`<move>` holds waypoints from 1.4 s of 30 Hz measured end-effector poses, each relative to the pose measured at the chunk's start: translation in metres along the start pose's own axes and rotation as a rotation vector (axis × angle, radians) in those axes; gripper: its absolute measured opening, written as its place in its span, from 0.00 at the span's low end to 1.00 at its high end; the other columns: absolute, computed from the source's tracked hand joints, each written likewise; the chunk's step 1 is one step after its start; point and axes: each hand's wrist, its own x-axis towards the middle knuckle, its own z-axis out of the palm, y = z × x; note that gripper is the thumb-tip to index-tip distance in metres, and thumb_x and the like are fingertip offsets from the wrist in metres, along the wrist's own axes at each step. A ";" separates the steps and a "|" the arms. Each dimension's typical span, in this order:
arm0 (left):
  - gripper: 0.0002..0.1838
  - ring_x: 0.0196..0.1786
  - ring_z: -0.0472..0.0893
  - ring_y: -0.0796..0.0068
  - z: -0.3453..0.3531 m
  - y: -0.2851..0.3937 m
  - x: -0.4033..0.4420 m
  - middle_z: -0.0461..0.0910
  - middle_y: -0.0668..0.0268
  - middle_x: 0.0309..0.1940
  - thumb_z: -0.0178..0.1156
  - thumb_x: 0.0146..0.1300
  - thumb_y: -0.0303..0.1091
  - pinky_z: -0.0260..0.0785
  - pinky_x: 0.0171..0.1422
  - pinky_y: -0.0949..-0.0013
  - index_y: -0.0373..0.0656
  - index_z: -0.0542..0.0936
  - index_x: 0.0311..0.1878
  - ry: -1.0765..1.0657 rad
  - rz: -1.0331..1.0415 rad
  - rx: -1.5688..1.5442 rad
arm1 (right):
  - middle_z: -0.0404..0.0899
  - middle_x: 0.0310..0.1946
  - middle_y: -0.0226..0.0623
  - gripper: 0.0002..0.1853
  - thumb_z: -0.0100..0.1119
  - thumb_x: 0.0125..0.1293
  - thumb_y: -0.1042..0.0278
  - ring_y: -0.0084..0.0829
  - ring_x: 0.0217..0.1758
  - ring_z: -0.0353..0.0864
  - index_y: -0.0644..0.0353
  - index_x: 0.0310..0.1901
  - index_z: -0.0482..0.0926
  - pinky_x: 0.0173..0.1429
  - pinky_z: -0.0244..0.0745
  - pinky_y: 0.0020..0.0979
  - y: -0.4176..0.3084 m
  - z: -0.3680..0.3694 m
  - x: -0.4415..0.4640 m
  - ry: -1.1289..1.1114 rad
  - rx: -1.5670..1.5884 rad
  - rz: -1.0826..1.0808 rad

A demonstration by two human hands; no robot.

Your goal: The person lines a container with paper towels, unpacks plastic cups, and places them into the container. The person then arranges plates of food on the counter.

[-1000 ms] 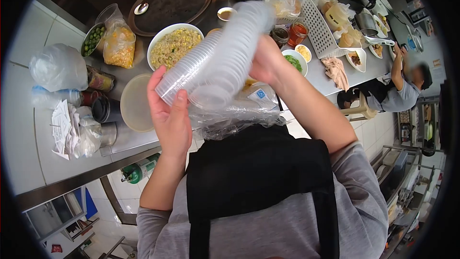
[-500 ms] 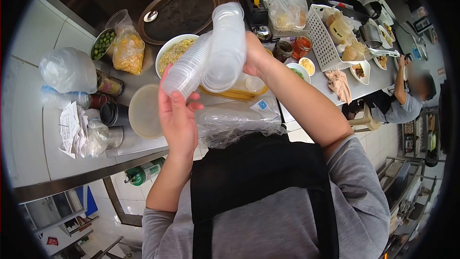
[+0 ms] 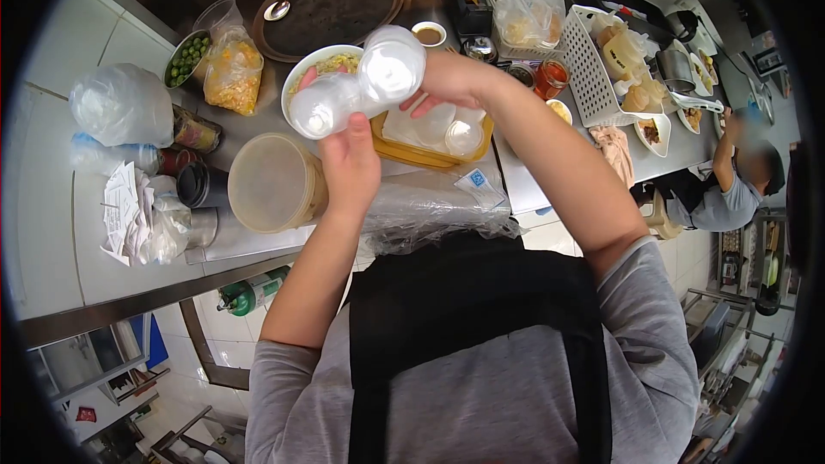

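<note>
Upper center: left hand [image 3: 351,159] clamped on clear cups [image 3: 320,110], right hand [image 3: 455,82] around second stack [image 3: 391,67]; blue-marked label [image 3: 479,182] unreadable.

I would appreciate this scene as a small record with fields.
Left hand: holding a cup stack
Right hand: beside a second stack, grip partly hidden
Yellow container: clear plastic items inside
Rice: in a white bowl, partly covered by the hands' stacks
Round tray: spoon on it
Other person: far right
</note>
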 end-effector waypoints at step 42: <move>0.38 0.58 0.72 0.60 0.008 -0.094 -0.022 0.69 0.50 0.55 0.66 0.55 0.28 0.61 0.66 0.60 0.33 0.55 0.65 0.103 -0.157 0.278 | 0.82 0.52 0.29 0.20 0.61 0.59 0.51 0.34 0.56 0.80 0.43 0.53 0.82 0.56 0.73 0.40 0.039 -0.019 0.089 -0.265 -1.640 0.136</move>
